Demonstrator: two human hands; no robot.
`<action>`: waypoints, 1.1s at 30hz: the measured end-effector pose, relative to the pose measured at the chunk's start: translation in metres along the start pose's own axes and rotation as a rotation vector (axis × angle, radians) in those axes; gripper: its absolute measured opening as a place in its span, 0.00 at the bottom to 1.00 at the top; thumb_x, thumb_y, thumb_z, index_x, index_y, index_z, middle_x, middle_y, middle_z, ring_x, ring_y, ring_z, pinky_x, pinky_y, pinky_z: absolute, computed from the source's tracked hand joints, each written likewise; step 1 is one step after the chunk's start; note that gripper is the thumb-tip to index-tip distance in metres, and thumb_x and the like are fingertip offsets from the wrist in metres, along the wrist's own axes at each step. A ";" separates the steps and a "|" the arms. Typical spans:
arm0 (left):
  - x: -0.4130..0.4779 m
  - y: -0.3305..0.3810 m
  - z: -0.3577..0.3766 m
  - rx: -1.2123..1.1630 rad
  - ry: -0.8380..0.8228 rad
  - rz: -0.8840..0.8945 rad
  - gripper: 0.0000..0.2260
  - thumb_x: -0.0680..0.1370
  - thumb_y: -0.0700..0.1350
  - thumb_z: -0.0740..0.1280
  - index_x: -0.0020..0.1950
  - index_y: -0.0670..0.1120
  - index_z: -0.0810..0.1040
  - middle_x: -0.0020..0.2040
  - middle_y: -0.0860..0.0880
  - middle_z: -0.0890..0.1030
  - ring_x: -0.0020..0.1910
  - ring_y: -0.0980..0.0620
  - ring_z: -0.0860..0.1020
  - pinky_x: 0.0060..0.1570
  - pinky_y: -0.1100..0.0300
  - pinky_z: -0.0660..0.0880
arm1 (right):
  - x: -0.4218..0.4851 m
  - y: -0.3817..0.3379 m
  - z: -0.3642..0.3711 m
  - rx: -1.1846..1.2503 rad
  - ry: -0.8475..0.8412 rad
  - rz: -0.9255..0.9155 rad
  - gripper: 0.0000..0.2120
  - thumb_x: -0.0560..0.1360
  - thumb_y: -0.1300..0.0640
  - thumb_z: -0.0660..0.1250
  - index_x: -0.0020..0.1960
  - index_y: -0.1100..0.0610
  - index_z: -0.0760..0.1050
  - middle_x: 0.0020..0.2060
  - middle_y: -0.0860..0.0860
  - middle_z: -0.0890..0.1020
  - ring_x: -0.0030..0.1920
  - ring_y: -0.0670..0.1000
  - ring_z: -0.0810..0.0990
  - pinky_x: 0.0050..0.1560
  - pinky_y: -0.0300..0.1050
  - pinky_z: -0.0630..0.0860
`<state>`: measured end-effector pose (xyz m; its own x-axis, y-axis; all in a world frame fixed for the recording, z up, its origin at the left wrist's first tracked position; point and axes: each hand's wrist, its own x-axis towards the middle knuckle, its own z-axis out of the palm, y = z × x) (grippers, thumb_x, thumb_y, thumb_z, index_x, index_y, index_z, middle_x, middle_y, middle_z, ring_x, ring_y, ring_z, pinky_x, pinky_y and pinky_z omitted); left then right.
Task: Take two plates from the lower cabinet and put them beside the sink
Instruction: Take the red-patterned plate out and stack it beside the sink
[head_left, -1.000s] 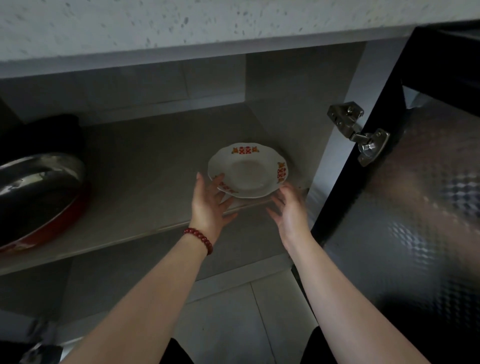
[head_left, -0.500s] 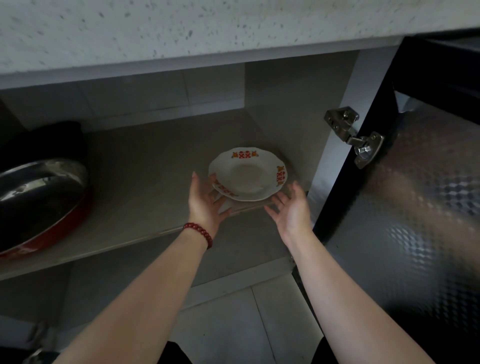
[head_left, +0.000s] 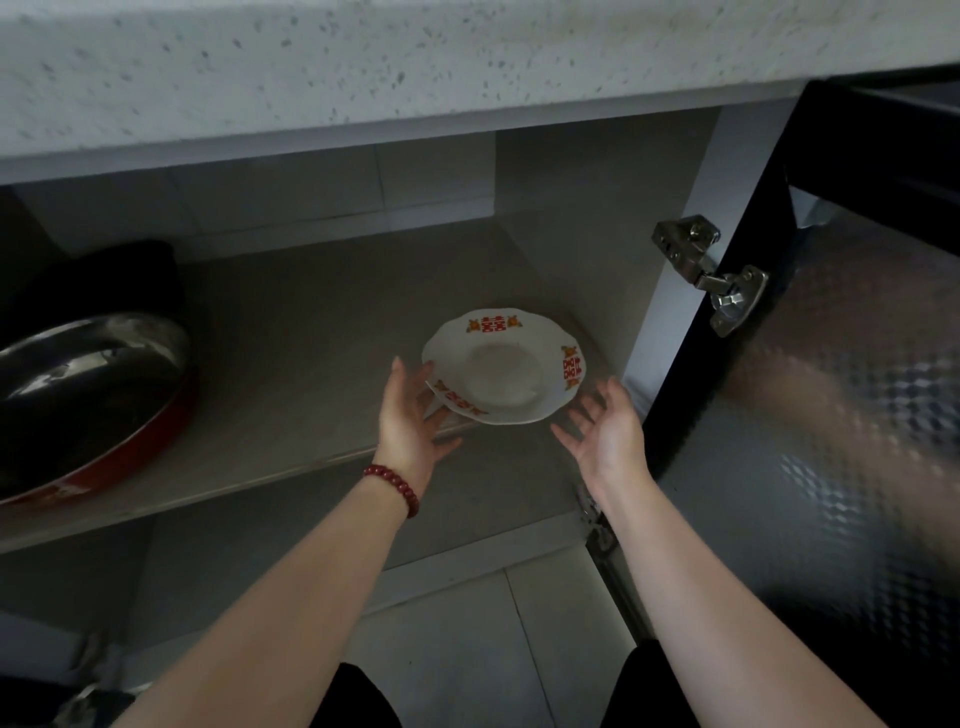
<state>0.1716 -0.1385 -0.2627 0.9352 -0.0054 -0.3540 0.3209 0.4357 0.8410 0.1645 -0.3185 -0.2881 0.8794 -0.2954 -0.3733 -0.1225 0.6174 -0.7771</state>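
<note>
Two stacked white plates (head_left: 504, 371) with red and orange motifs sit near the front right of the lower cabinet's shelf (head_left: 311, 338). The lower plate's rim shows under the upper one on the left. My left hand (head_left: 410, 415), with a red bead bracelet on its wrist, has its fingers spread and resting against the stack's left rim. My right hand (head_left: 605, 431) is open, palm turned toward the stack, a little to the right of its rim and not touching it.
A red pan with a steel lid (head_left: 88, 395) lies at the shelf's left end. The dark cabinet door (head_left: 831, 415) stands open on the right, held by a metal hinge (head_left: 711, 273). The speckled countertop edge (head_left: 363, 62) overhangs above. Tiled floor lies below the shelf.
Both hands have stayed at the plates' sides. The left fingers have closed in on the left rim, and the right hand has turned palm-up slightly away from the rim.
</note>
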 end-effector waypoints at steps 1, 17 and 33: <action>0.002 0.003 0.002 0.022 0.008 0.006 0.28 0.75 0.65 0.49 0.68 0.52 0.68 0.71 0.47 0.68 0.69 0.45 0.67 0.66 0.39 0.61 | 0.002 -0.002 0.002 -0.004 -0.008 -0.004 0.24 0.80 0.49 0.53 0.74 0.54 0.56 0.73 0.58 0.63 0.71 0.58 0.63 0.62 0.58 0.68; -0.005 0.002 -0.005 0.007 0.056 0.000 0.26 0.75 0.65 0.51 0.66 0.52 0.70 0.68 0.47 0.71 0.68 0.45 0.68 0.64 0.40 0.62 | 0.003 -0.011 0.000 -0.127 -0.004 0.023 0.22 0.80 0.50 0.53 0.74 0.53 0.58 0.71 0.56 0.67 0.70 0.57 0.65 0.65 0.62 0.63; 0.014 0.008 -0.003 0.067 0.064 -0.008 0.25 0.74 0.65 0.53 0.65 0.53 0.70 0.61 0.47 0.73 0.60 0.46 0.73 0.58 0.46 0.71 | 0.018 -0.022 0.004 -0.223 0.011 0.019 0.22 0.80 0.48 0.53 0.73 0.52 0.60 0.67 0.53 0.72 0.63 0.53 0.72 0.58 0.55 0.69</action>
<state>0.1870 -0.1325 -0.2618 0.9219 0.0495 -0.3842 0.3395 0.3744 0.8629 0.1854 -0.3347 -0.2753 0.8712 -0.2934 -0.3936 -0.2391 0.4466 -0.8622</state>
